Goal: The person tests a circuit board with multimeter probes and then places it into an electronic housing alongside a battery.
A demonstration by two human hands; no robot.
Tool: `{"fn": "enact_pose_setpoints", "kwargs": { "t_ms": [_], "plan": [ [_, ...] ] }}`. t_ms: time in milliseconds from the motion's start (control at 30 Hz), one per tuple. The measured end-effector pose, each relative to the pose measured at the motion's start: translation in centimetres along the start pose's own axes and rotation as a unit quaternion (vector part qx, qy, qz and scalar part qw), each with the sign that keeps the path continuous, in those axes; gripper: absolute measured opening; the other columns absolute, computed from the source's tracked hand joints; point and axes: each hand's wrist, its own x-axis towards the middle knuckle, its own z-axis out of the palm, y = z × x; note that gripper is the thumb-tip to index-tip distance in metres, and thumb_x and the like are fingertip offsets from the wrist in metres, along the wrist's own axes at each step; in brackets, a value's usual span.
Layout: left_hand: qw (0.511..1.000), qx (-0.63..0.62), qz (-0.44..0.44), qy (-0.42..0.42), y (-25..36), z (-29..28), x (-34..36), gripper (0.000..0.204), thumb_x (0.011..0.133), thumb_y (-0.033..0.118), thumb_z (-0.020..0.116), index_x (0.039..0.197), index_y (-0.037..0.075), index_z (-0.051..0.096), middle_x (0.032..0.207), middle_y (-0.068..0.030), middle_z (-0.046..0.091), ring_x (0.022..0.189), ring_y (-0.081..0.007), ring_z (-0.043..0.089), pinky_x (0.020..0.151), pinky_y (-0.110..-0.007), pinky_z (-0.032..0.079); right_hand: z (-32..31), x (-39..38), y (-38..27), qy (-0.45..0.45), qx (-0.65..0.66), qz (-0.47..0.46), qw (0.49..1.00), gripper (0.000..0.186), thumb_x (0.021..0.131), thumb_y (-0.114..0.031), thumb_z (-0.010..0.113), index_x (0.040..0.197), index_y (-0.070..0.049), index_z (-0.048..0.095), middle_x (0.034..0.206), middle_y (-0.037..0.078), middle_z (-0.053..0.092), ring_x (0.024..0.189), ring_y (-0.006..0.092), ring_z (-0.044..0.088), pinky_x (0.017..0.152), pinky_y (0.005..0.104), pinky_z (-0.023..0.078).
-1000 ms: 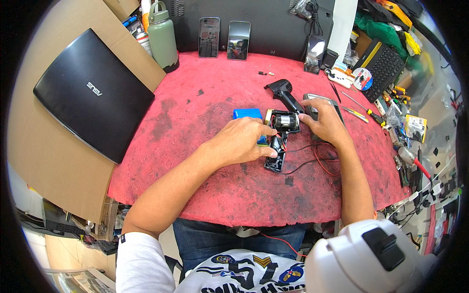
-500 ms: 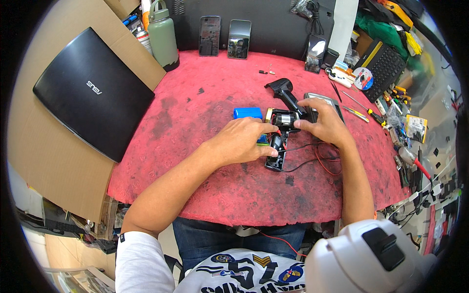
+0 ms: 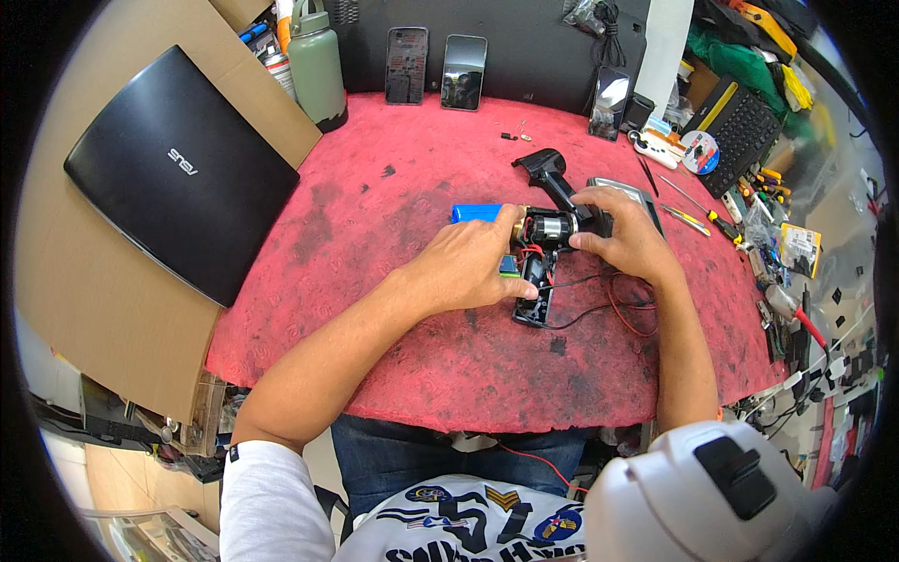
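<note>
An opened black pistol-shaped power tool lies on the red mat, its silver-and-black motor exposed and red wires below it. My left hand grips it from the left, thumb on the black handle and index finger by the motor's brass-coloured end. On the motor's other side, my right hand curls its thumb and fingers round the right end. A blue cylindrical battery lies beyond my left hand, partly covered by it. Just past the motor rests a loose black housing half. A grey-framed device is partly hidden behind my right hand.
Black and red leads trail right of the handle. A black laptop leans on cardboard at left. A green bottle and phones stand at the back. Screwdrivers and a keyboard lie right.
My left index finger has moved up from the red wires to the brass-coloured end, uncovering the wires. My right hand stays at the motor's right end. The view has shifted slightly.
</note>
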Motion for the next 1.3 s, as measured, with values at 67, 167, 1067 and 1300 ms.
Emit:
{"fn": "enact_pose_setpoints", "kwargs": {
  "t_ms": [67, 167, 1067, 1300],
  "plan": [
    [1.000, 0.001, 0.016, 0.016, -0.1, 0.2, 0.0, 0.079, 0.072, 0.041, 0.086, 0.126, 0.001, 0.043, 0.094, -0.0215, 0.069, 0.091, -0.0408, 0.068, 0.078, -0.049, 0.051, 0.2, 0.1, -0.1, 0.025, -0.002, 0.019, 1.000, 0.039, 0.081, -0.019, 0.078, 0.115, -0.002, 0.067, 0.098, 0.014, 0.066, 0.095, 0.0300, 0.063, 0.085, 0.0382, 0.048],
    [1.000, -0.002, 0.024, 0.011, -0.3, 0.0, 0.0, 0.071, 0.075, 0.039, 0.084, 0.121, 0.001, 0.045, 0.092, -0.0215, 0.069, 0.092, -0.0406, 0.068, 0.079, -0.049, 0.051, 0.3, 0.1, -0.3, 0.044, -0.010, 0.022, 0.999, 0.032, 0.085, -0.017, 0.074, 0.113, -0.003, 0.068, 0.097, 0.015, 0.066, 0.094, 0.0301, 0.063, 0.083, 0.0386, 0.048],
    [0.997, 0.068, -0.022, -0.029, -0.3, -1.8, 0.0, 0.038, 0.069, 0.022, 0.075, 0.098, 0.002, 0.062, 0.089, -0.0209, 0.068, 0.087, -0.0411, 0.066, 0.077, -0.049, 0.051, 0.6, -0.1, -0.9, -0.005, -0.001, 0.005, 1.000, 0.034, 0.075, -0.012, 0.073, 0.106, -0.004, 0.065, 0.104, 0.016, 0.066, 0.098, 0.0335, 0.063, 0.087, 0.0407, 0.049],
    [0.999, -0.030, 0.023, -0.010, -1.3, -0.1, 0.1, 0.037, 0.070, 0.016, 0.078, 0.100, 0.002, 0.062, 0.086, -0.0204, 0.068, 0.084, -0.0398, 0.067, 0.074, -0.047, 0.052, 0.9, 0.2, -1.8, 0.015, 0.028, -0.029, 0.999, 0.029, 0.076, -0.017, 0.076, 0.101, -0.005, 0.070, 0.115, 0.018, 0.066, 0.108, 0.0355, 0.061, 0.094, 0.0427, 0.048]
  ]
}}
